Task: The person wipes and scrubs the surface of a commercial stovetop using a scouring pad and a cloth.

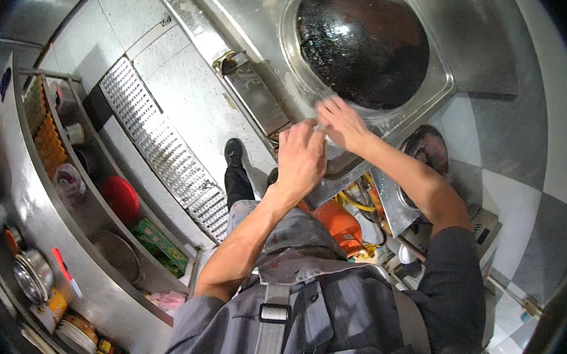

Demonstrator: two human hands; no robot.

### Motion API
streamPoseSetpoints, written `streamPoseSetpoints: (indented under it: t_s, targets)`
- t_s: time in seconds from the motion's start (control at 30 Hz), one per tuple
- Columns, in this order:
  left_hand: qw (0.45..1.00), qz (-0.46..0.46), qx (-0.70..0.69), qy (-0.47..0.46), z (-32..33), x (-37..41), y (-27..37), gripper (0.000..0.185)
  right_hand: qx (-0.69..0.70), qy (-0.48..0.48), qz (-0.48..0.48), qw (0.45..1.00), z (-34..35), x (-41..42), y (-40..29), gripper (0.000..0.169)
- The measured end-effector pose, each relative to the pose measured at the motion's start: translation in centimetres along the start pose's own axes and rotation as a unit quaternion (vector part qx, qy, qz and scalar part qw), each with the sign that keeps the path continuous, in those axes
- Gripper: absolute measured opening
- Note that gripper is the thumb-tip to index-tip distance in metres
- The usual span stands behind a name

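My left hand (pixel 301 152) and my right hand (pixel 339 121) are close together over the front edge of a steel stove top (pixel 270 21). The left one is curled, its fingertips near the right one's fingers; whether something small is between them cannot be made out. My right hand's fingers are blurred, beside the wet rim below a large dark wok (pixel 363 43). The wok sits in a round opening, and its surface is shiny. A grey apron (pixel 294 242) covers my front.
Below the stove stands an orange gas cylinder (pixel 338 225) with a yellow hose. At left, a steel shelf unit (pixel 88 260) holds a red lid (pixel 119 199), bowls and a red-handled knife (pixel 61 262). A metal drain grate (pixel 159 142) crosses the floor.
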State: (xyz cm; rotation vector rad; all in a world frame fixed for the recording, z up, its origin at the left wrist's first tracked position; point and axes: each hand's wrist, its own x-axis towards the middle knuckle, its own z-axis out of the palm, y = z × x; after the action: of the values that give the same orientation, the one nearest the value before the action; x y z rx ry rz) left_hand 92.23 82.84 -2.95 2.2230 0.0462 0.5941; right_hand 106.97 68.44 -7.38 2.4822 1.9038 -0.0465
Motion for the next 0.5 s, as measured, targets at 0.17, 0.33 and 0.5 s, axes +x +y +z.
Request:
streamPoseSetpoints:
  t_s: [0.17, 0.33, 0.5]
  targets:
    - [1.000, -0.008, -0.007, 0.027, 0.5, -0.5, -0.3, 0.029, -0.110, -0.034, -0.106, 0.988, -2.4, 0.8, 0.9, 0.026]
    - [0.998, -0.015, 0.050, 0.036, -0.3, 1.9, -2.4, 0.025, -0.196, -0.033, -0.061, 0.978, -1.8, 14.0, 3.0, 0.026]
    - [0.998, -0.031, 0.017, 0.047, -1.1, 2.8, -4.4, 0.025, -0.082, -0.157, -0.105, 0.978, 0.4, 4.5, 2.0, 0.062]
